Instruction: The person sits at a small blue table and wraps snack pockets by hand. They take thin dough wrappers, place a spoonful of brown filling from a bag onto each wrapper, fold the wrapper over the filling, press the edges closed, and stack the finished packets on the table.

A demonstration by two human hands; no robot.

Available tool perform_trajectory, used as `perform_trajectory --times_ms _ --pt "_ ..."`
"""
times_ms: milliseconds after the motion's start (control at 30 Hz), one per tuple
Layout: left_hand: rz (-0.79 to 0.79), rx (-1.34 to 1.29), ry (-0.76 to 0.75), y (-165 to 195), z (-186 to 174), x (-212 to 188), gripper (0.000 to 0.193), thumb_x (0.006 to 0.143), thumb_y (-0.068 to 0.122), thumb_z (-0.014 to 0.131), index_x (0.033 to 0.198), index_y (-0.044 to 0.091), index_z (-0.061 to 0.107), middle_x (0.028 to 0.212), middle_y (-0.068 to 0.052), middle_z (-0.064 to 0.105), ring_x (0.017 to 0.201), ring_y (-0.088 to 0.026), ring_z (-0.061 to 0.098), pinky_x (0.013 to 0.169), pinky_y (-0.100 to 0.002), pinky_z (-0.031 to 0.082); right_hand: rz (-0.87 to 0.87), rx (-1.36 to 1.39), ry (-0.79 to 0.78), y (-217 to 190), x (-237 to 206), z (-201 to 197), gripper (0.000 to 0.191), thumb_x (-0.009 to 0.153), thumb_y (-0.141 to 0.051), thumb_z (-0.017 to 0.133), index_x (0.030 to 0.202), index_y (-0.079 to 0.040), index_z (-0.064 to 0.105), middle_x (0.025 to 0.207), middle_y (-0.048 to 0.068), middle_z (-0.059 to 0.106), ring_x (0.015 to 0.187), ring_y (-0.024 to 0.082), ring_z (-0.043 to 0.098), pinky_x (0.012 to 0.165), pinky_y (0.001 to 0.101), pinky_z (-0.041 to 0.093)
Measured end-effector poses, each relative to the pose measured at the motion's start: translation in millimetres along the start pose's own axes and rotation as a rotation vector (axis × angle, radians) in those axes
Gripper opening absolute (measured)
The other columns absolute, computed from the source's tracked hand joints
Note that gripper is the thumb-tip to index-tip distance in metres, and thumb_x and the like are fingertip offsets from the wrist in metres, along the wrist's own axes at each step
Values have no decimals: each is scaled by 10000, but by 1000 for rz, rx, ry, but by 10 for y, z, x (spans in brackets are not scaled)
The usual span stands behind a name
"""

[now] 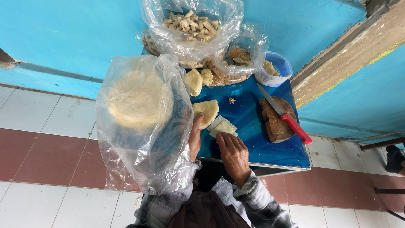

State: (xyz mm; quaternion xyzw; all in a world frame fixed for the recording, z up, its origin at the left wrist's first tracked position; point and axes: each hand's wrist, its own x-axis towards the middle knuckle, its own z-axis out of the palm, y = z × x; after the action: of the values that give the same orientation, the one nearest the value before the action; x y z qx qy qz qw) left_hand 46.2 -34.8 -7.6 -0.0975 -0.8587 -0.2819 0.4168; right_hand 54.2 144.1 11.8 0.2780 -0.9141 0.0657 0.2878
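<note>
A big clear bag of round wrappers hides most of my left hand; its grip I cannot tell. Right of the bag, on the blue table against a turquoise wall, my right hand lies flat, unclenched, fingertips touching the folded wrapper.

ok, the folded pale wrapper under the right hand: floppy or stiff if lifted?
Probably floppy: the folded wrapper lies thin and flat on the blue table. Likely light and tear-prone, being a thin sheet. The right hand presses its edge; the left hand touches a round sheet.
</note>
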Motion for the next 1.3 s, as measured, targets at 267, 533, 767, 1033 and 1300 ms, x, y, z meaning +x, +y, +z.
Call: perform_trajectory --times_ms 267,533,767,1033,1300 --pt "-3 -13 -2 -88 172 -158 587 922 29 690 1466 153 507 1447 -235 552 1296 -426 588 1126 -531 446 -76 20 -13 58 -24 16 306 879 -124 715 1175 -63 664 1172 99 720 1115 282 701 934 422 562" --pt "-959 -1485 -36 -227 1099 -102 467 980 145 766 1413 28 637 1047 -104 551 980 -185 560 943 -361 502 194 363 73 134 34 -48 202 900 -84 760 1101 -88 747 1174 46 753 1070 219 732 903 354 593" --pt "-926 -1615 -222 -168 954 -44 322 1036 271 578 1284 74 635 1148 -49 646 1035 -131 607 900 -290 483 -12 247 104 257 413 -175 249 785 -192 818 1026 -142 775 1118 23 738 1018 249 665 840 392 518" --pt "-873 -1555 -314 -88 774 58 405 1058 339 530 1333 59 628 1206 -62 641 1089 -138 600 950 -272 470 -93 219 0 329 432 -279 280 769 -234 807 1037 -158 784 1123 11 738 985 235 673 792 377 495" --pt "-837 -1499 -427 -51 683 109 464 1017 357 591 1366 51 595 1219 -97 645 1088 -159 623 920 -296 500 101 476 -39 451 395 -188 128 873 -179 785 993 -137 798 1094 9 770 929 219 715 774 346 562"
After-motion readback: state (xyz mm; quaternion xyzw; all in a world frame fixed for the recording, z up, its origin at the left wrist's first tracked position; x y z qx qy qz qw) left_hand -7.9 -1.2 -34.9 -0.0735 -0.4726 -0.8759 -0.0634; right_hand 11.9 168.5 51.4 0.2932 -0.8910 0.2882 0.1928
